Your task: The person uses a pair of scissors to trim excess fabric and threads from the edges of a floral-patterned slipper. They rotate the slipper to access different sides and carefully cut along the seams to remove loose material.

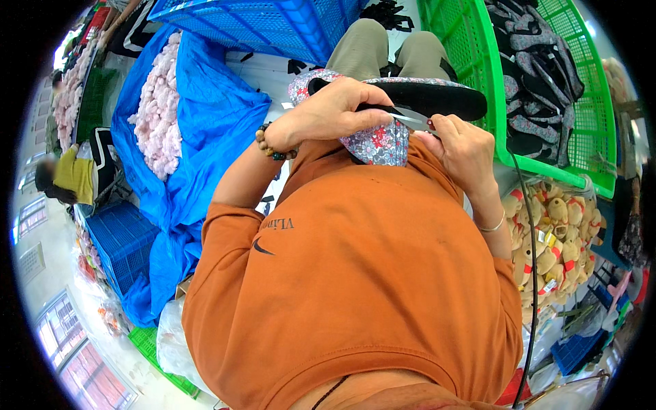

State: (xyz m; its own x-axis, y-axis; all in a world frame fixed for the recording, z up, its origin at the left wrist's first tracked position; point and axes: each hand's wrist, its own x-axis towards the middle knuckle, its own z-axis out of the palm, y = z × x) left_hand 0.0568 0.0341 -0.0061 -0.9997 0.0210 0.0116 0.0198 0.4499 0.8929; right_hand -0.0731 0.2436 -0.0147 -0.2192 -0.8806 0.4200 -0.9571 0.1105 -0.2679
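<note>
Across my lap lies a long floral-and-black fabric piece (437, 99), its black face up and a grey flap with red and pink flowers hanging toward my belly. My left hand (335, 109) is closed, thumb and fingers pinching the fabric piece at a black edge. Opposite it, my right hand (461, 147) is closed around the handle of a pair of scissors (411, 117), largely hidden by the fingers. Their metal blades point left, right beside the left fingertips at the fabric.
A green crate (502, 130) at my right holds several similar floral-and-black pieces (540, 82). Below it are tan plush toys (557, 232). A blue crate (266, 27) stands ahead. Pink fluffy pieces (158, 109) lie on a blue sheet (205, 137) at left. Another person (72, 174) is farther left.
</note>
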